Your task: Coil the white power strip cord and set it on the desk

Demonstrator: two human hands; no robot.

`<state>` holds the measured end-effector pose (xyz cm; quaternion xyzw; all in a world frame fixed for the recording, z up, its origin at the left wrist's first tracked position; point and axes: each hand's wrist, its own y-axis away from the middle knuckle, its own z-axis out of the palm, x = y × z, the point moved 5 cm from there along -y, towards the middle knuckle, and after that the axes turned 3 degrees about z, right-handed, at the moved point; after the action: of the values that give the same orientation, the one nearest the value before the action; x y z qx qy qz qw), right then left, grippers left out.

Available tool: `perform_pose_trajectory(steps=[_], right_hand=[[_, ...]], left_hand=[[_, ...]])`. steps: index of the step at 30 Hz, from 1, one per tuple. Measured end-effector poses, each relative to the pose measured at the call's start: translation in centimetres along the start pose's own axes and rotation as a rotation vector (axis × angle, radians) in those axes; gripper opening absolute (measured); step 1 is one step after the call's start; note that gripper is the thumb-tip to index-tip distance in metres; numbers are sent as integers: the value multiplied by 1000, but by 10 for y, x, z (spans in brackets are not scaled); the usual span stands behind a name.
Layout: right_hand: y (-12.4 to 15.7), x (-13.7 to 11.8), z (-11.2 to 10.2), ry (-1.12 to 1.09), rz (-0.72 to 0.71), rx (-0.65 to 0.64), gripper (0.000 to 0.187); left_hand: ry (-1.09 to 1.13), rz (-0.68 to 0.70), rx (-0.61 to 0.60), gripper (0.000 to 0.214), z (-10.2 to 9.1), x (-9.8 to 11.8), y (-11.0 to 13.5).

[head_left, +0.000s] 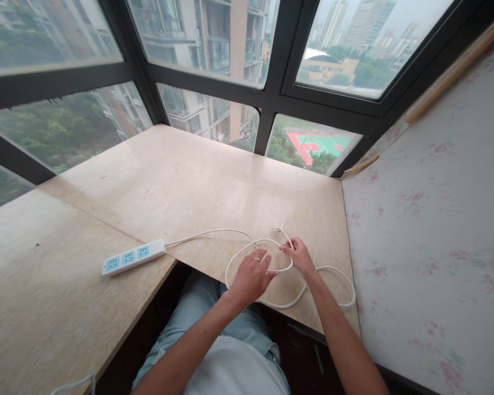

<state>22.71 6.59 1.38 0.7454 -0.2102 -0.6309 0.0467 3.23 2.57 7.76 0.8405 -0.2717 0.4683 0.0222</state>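
Though smooth, a white looped cord [286,306] with splayed tip [277,229], pinched in right grip [299,256], left grip [250,276] half-spread, hold unclear.

Lit by soft, cool daylight through the panes [206,44]. Glossed with pale sheen on the bench [197,181] near the panes; sunk in deep shadow beneath. Hazy and washed out beyond the panes. Stretched toward the edges, slightly soft along the wall [428,219].

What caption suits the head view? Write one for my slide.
Right hand holding a white cable near one end, left hand at a loop, power strip on the window ledge.
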Motion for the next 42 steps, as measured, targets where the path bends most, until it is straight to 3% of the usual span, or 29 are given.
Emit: perform_pose_trajectory(steps=[4, 7, 11, 16, 18, 23, 29, 34, 39, 42], right_hand=[[-16, 5, 2, 92, -81, 24, 35], [-32, 5, 3, 134, -100, 33, 37], [-55, -5, -2, 224, -156, 48, 36], [-74, -25, -14, 219, -191, 76, 45], [-78, -33, -24, 205, -213, 85, 49], [-83, -52, -54, 271, -284, 99, 51], [-92, -56, -84, 550, -354, 172, 35], [-109, -42, -99, 609, -296, 266, 34], [-119, -29, -95, 596, -225, 316, 40], [-120, -25, -86, 618, -192, 308, 35]], left_hand=[[3, -157, 319, 32, -57, -38, 13], [-38, -228, 455, 35, -92, -70, 13], [-164, -228, 439, 36, -117, -110, -2], [-353, -297, 137, 19, -126, -154, -20], [-440, -327, 108, 22, -135, -166, -21], [-530, -447, 327, 23, -175, -188, -22], [-382, -576, 648, 16, -214, -209, -34], [15, -638, 850, 17, -228, -214, -53], [174, -621, 816, 22, -218, -210, -84], [197, -604, 771, 20, -205, -209, -98]])
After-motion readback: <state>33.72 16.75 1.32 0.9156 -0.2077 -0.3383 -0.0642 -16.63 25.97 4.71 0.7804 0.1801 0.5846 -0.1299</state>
